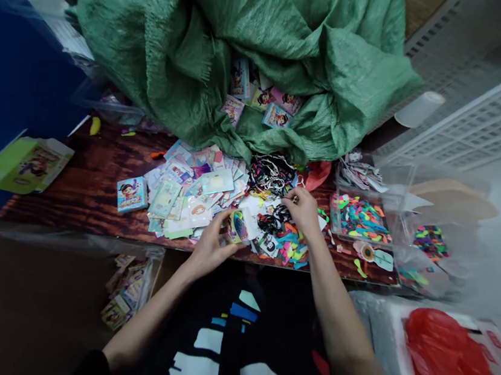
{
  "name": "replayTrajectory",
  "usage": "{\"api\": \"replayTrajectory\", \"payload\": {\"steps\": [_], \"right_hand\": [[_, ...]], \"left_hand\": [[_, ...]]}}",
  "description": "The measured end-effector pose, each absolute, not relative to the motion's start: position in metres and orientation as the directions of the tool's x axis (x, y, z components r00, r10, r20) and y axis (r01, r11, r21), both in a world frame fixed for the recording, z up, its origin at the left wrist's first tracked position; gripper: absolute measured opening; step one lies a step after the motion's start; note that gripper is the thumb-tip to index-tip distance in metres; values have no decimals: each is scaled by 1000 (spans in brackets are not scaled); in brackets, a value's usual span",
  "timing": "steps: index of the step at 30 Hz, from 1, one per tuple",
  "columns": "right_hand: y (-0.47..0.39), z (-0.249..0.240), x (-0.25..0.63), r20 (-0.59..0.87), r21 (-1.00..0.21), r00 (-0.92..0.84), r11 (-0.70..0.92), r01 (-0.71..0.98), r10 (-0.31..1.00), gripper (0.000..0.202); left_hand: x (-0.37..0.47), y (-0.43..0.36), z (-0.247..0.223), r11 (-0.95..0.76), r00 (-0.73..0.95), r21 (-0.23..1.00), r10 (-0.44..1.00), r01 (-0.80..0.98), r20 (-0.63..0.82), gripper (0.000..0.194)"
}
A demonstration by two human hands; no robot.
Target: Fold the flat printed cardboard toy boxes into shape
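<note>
My left hand is wrapped round a small open box with something colourful inside, tilted toward me. Just to its right, the fingers of my right hand are pinched over a pile of black bands; what they hold, if anything, is too small to name. A spread of printed cards and stickers lies left of the box. Below my right hand sits a heap of bright coloured strips. Another tangle of dark and white cords lies farther back.
A green woven sack with small boxes in its mouth covers the back. A blue box and a green opened carton stand left. Clear bins are at right, a carton below left, a red bag below right.
</note>
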State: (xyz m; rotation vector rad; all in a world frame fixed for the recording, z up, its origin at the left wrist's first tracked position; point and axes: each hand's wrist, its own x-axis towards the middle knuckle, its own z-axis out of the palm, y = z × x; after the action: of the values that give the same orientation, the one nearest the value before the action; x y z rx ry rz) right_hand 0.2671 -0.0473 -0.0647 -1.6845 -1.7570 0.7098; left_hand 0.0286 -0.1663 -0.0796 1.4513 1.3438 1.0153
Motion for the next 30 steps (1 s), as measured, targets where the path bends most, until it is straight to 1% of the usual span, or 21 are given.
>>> {"api": "replayTrajectory", "payload": {"steps": [2, 4, 6, 8, 10, 11, 12, 14, 15, 16, 17, 19, 21, 22, 24, 26, 28, 30], "right_hand": [[-50, -52, 272, 49, -839, 20, 30, 543, 999, 13], [-57, -33, 271, 36, -904, 16, 26, 427, 999, 16], [-70, -11, 264, 17, -932, -57, 37, 361, 998, 17], [-85, 10, 250, -9, -931, -210, 69, 358, 978, 13], [-98, 24, 234, -25, -881, -364, 151, 448, 931, 6], [-103, 28, 226, -36, -825, -419, 209, 524, 907, 4], [-106, 30, 219, -52, -753, -455, 265, 603, 889, 6], [-109, 31, 208, -80, -607, -476, 335, 720, 876, 10], [-108, 31, 205, -84, -571, -471, 346, 745, 878, 10], [-107, 31, 204, -75, -571, -467, 346, 744, 881, 9], [-104, 31, 203, -55, -605, -466, 342, 719, 883, 9], [-99, 32, 202, 10, -735, -453, 314, 601, 891, 9], [-94, 33, 200, 38, -882, -418, 227, 412, 908, 8], [-92, 32, 198, 28, -938, -393, 160, 307, 919, 8], [-89, 29, 192, -26, -994, -359, 14, 109, 933, 11], [-88, 22, 184, -69, -997, -355, -81, -18, 932, 13], [-89, 14, 178, -72, -996, -355, -88, -30, 932, 11], [-93, 8, 176, -16, -997, -329, 10, 77, 944, 10]], "left_hand": [[26, -166, -80, -44, 89, 957, 996, 286, 19, 66], [26, -164, -80, -72, 105, 956, 994, 286, 43, 65], [27, -162, -79, -91, 117, 955, 991, 283, 60, 65], [31, -160, -79, -95, 120, 952, 991, 293, 62, 68], [34, -158, -79, -99, 111, 941, 992, 323, 67, 69], [35, -158, -80, -106, 102, 932, 992, 347, 75, 69], [36, -158, -81, -115, 93, 921, 992, 373, 87, 68], [36, -158, -83, -125, 74, 900, 992, 417, 103, 67], [36, -159, -84, -126, 69, 893, 992, 432, 106, 67], [35, -159, -85, -125, 65, 888, 992, 442, 107, 67], [35, -159, -85, -125, 62, 884, 992, 451, 109, 67], [34, -159, -86, -129, 56, 874, 992, 469, 116, 68], [35, -159, -86, -130, 50, 864, 991, 487, 121, 68], [35, -158, -86, -128, 46, 861, 992, 492, 121, 68], [37, -158, -85, -120, 41, 864, 993, 489, 115, 68], [37, -157, -84, -111, 33, 874, 994, 474, 109, 66], [36, -157, -82, -101, 19, 880, 994, 463, 104, 65], [33, -158, -81, -91, 1, 875, 995, 476, 102, 65]]}}
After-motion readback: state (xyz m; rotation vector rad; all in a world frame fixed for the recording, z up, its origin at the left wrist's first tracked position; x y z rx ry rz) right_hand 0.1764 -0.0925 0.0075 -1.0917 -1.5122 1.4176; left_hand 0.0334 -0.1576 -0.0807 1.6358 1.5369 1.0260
